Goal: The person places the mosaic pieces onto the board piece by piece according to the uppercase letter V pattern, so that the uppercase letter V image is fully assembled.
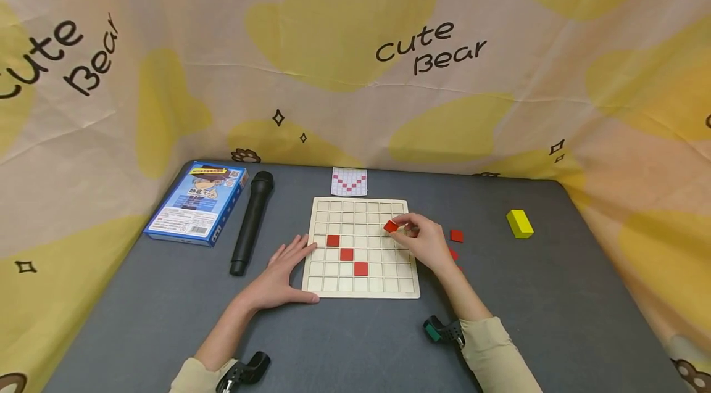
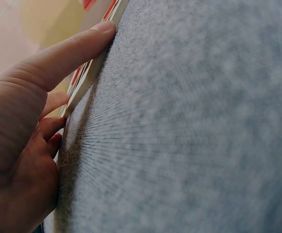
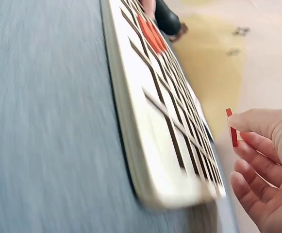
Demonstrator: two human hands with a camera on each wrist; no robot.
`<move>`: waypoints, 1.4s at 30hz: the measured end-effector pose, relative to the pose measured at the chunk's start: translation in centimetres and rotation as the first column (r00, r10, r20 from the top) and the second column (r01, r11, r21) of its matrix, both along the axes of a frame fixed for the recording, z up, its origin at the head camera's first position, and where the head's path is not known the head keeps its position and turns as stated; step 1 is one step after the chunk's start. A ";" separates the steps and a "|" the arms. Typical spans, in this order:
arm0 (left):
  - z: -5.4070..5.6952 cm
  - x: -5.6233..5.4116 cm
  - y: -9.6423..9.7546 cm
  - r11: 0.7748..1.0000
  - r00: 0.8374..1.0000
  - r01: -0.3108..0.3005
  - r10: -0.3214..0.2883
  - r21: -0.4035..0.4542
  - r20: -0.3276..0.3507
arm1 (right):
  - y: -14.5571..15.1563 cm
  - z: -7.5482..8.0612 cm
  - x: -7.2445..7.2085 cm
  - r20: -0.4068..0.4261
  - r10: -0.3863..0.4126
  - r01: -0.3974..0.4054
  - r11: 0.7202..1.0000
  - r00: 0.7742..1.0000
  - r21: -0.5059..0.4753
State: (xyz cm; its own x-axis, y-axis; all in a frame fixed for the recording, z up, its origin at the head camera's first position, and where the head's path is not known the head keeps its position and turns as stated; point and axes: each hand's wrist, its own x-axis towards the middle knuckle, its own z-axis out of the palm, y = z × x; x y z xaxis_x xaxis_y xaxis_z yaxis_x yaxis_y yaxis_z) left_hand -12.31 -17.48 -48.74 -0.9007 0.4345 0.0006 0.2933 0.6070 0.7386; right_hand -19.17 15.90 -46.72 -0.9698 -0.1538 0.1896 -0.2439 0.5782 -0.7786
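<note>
A white grid board [image 1: 389,282] lies on the table with three red square tiles [image 1: 347,255] set diagonally in its cells. At the board's left edge rests my left hand [image 1: 278,279], fingers extended and thumb at the near corner; in the left wrist view the thumb [image 2: 73,53] touches the board's edge. My right hand [image 1: 424,242] pinches another red square tile [image 1: 390,226] over the board's upper right part. From the right wrist, that tile [image 3: 232,128] appears edge-on between thumb and fingers, clear of the board.
Loose red tiles [image 1: 457,235] lie right of the board, partly behind the right forearm. Behind the board is a small pattern card [image 1: 349,182]. A black microphone [image 1: 252,223] and a blue box [image 1: 197,203] lie on the left. Far right sits a yellow block [image 1: 519,224].
</note>
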 end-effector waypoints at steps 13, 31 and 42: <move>-0.1 0.0 0.0 1.000 1.000 -0.002 0.002 -0.006 0.010 | -6.3 0.0 -0.2 0.051 0.139 -0.137 0.989 0.989 -0.053; 0.0 0.0 -0.1 1.000 1.000 -0.001 0.001 -0.005 0.008 | -11.9 -0.2 -2.2 0.068 0.253 -0.259 0.961 0.965 0.094; -0.1 0.0 -0.1 1.000 1.000 0.005 -0.005 -0.004 -0.005 | -12.9 -0.7 -2.8 0.027 0.280 -0.281 0.952 0.960 0.122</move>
